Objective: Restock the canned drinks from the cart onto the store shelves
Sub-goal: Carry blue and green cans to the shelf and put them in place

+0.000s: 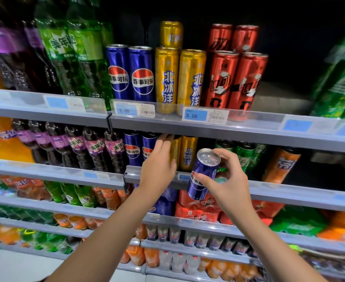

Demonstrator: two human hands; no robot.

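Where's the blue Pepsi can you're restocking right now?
In the head view, right of centre, the blue Pepsi can is tilted in the right hand, off the shelf, in front of the second shelf's yellow cans and green cans.

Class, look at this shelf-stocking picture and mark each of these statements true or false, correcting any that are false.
1. The right hand holds a blue can. True.
2. The held can stands upright on the shelf. False: it is tilted, in the air before the shelf.
3. The left hand holds a red can. False: it holds nothing; its straight fingers reach toward the blue and gold cans on the second shelf.
4. On the top shelf, the gold cans stand between blue cans and red cans. True.
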